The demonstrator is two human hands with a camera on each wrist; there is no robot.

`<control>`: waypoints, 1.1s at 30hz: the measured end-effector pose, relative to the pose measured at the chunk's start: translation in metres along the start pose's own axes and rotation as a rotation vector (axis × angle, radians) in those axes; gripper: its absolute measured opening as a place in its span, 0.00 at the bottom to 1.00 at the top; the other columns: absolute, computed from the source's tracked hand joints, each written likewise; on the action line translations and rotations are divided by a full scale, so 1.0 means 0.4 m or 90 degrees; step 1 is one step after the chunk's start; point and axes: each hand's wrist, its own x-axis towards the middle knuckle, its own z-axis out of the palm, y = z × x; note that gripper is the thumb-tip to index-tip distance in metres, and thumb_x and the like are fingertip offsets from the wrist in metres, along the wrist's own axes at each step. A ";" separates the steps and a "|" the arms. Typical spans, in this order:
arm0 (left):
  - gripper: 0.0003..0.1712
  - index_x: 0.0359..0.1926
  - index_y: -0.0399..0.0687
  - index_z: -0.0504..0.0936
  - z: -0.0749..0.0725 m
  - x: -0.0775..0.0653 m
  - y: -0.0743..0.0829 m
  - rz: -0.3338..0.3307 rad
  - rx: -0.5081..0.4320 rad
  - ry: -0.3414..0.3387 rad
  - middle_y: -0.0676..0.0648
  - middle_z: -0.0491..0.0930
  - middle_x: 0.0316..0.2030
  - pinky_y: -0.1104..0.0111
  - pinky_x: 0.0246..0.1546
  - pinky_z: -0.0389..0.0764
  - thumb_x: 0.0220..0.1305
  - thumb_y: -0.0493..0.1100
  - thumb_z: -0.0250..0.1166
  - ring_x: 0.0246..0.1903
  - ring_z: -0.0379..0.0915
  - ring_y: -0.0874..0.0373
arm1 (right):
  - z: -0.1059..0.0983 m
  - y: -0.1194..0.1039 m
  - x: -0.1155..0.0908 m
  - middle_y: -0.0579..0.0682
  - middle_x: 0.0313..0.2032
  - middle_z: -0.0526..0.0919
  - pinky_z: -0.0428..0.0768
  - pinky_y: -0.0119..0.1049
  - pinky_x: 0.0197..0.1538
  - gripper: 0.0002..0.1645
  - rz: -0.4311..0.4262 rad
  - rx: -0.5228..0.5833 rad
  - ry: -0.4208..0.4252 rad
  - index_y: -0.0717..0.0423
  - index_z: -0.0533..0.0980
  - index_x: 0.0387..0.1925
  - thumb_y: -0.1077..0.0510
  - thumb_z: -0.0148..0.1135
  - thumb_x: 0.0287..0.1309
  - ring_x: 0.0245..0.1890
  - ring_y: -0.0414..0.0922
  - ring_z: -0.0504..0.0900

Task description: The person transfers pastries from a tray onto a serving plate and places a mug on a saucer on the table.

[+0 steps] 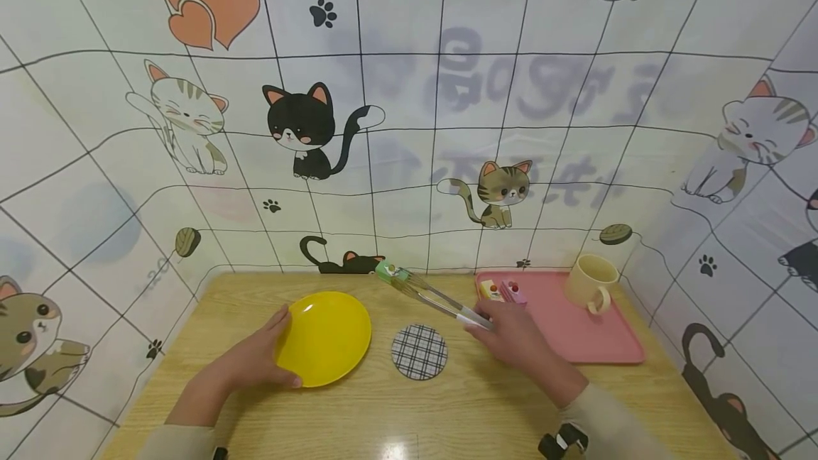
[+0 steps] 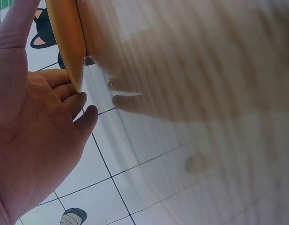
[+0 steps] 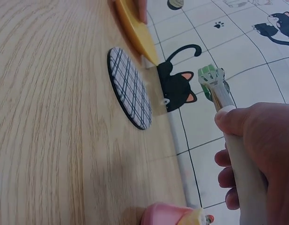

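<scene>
At the left of the table, my left hand [image 1: 258,355] rests against the left rim of a round yellow plate [image 1: 326,339]. Its thumb lies at the near side of the rim and its fingers farther up; the left wrist view shows these fingers loosely bent by the plate's edge [image 2: 69,42]. My right hand [image 1: 517,332] grips metal tongs [image 1: 441,302] by their white handle [image 3: 242,173]. Between the tong tips is a small green toy cake piece [image 1: 391,272], raised near the back wall. A round plaid coaster [image 1: 420,352] lies between the hands.
On the right, a pink tray [image 1: 575,339] holds a cream mug [image 1: 591,282], a yellow cake piece [image 1: 491,290] and a pink cake piece [image 1: 513,292]. Cat-printed cloth walls [image 1: 396,91] stand behind and at both sides of the wooden table [image 1: 358,417].
</scene>
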 end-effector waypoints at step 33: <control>0.84 0.86 0.28 0.50 0.003 0.003 -0.009 0.003 0.004 0.004 0.28 0.40 0.87 0.34 0.80 0.58 0.46 0.66 0.90 0.83 0.48 0.25 | 0.145 -0.148 0.097 0.36 0.32 0.83 0.81 0.39 0.37 0.13 -0.082 -0.004 -0.115 0.44 0.81 0.41 0.45 0.76 0.71 0.32 0.38 0.77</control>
